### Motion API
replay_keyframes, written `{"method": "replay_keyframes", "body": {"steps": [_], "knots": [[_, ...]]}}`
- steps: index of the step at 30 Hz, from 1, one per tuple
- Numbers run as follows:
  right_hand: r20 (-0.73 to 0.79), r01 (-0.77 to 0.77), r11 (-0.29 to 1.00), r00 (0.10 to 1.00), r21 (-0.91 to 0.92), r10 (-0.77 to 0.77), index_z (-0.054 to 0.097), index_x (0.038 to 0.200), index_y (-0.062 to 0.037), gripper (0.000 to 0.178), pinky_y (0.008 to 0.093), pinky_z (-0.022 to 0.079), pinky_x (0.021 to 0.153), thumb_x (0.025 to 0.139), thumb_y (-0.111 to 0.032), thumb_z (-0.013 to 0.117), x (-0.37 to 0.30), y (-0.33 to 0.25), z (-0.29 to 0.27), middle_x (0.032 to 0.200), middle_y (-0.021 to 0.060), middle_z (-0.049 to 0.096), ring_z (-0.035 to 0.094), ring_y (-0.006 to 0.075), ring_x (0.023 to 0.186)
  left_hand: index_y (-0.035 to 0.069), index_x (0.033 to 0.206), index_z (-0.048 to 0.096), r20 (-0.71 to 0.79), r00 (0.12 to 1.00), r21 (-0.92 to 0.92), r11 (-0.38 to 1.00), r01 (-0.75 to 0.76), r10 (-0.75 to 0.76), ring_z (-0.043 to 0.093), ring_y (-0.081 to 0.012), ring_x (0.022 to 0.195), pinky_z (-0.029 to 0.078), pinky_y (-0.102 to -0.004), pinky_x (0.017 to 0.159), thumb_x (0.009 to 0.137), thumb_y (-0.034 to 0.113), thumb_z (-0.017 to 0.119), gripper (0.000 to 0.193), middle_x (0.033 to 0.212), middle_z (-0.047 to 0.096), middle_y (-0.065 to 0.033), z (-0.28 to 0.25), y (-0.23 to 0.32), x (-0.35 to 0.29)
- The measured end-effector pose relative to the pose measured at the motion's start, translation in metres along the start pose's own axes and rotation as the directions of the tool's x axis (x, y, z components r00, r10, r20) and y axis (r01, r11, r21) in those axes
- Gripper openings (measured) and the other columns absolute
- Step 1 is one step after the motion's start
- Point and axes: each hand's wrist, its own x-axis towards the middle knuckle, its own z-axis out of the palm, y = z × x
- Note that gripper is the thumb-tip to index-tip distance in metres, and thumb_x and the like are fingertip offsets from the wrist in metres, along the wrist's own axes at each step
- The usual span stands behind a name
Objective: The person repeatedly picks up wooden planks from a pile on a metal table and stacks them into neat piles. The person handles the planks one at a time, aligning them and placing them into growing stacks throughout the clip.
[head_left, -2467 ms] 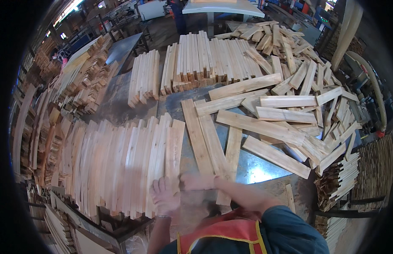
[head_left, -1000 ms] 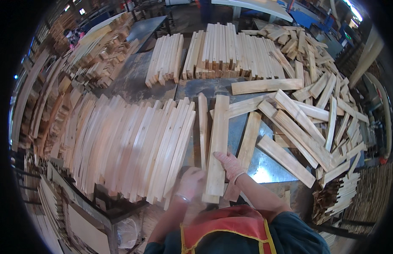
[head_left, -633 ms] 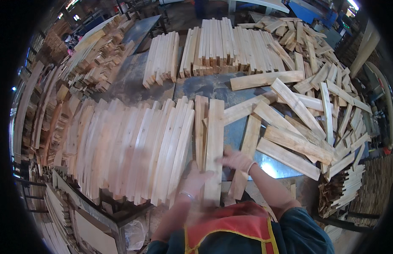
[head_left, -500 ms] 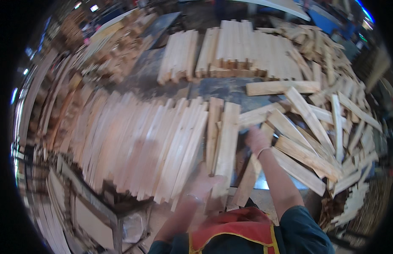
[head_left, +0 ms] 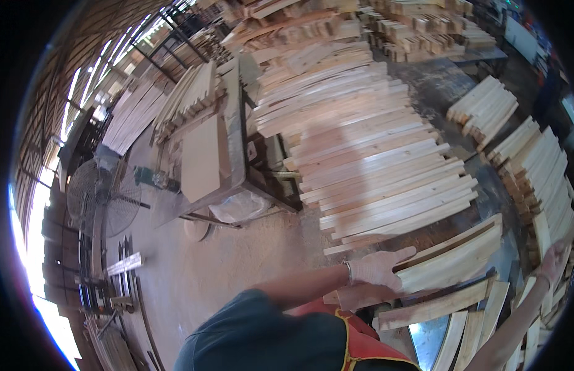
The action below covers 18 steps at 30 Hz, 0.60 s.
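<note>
My left hand (head_left: 376, 270), in a pale glove, is at the near part of a light wooden board (head_left: 450, 266). It touches the board; one digit is stretched out and apart from the others, partly over a second, darker-edged board (head_left: 450, 242) beside it. Out at the right rim, my right hand (head_left: 552, 263), also gloved, is over the loose wooden pieces there; its fingers are blurred, and what they touch is hard to make out. Farther off, a wide row of wooden slats (head_left: 386, 179) lies side by side, beyond the two boards.
Stacked wooden strips (head_left: 537, 167) stand on the dark tabletop (head_left: 438, 83) at the right. Loose boards (head_left: 435, 306) lie at the lower right. To the left are a metal-framed table (head_left: 240, 154), a large fan (head_left: 101, 191) and dusty floor (head_left: 250, 247).
The view has swung left, bringing the fan and floor in. My right arm is now stretched far out to the right; my left hand remains by the board.
</note>
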Motion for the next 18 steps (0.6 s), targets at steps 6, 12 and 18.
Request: {"method": "replay_keyframes", "body": {"steps": [6, 12, 18], "knots": [[-0.449, -0.301, 0.853, 0.889, -0.427, 0.089, 0.065, 0.089, -0.0137, 0.011, 0.0332, 0.055, 0.073, 0.098, -0.018, 0.07, -0.259, 0.188, 0.073, 0.071, 0.0005, 0.056, 0.061, 0.0136, 0.075, 0.001, 0.156, 0.041, -0.344, 0.939, 0.518, 0.83, 0.206, -0.018, 0.065, -0.0386, 0.118, 0.052, -0.049, 0.101, 0.082, 0.04, 0.073, 0.089, 0.13, 0.065, -0.0265, -0.005, 0.004, 0.011], [-0.473, -0.456, -0.16, 0.877, -0.876, 0.09, 0.071, 0.114, -0.0054, 0.031, 0.0406, 0.058, 0.083, 0.092, -0.027, 0.07, -0.453, 0.341, 0.06, 0.095, 0.0164, 0.074, 0.072, 0.0301, 0.088, -0.001, 0.157, 0.04, -0.36, 0.926, 0.775, 0.589, 0.228, 0.114, 0.056, -0.0348, 0.132, 0.04, -0.0493, 0.114, 0.091, 0.049, 0.068, 0.087, 0.143, 0.059, -0.0209, -0.012, -0.008, 0.04], [-0.228, -0.232, -0.021, 0.929, -0.973, 0.292, 0.061, 0.134, -0.0035, 0.054, 0.0448, 0.055, 0.095, 0.088, -0.029, 0.073, -0.47, 0.435, 0.091, 0.115, 0.0245, 0.073, 0.071, 0.0417, 0.109, -0.001, 0.155, 0.04, -0.29, 0.884, 0.873, 0.481, 0.086, 0.368, 0.049, -0.036, 0.137, 0.037, -0.0524, 0.115, 0.089, 0.049, 0.07, 0.089, 0.15, 0.051, -0.0219, 0.011, -0.009, 0.056]]}}
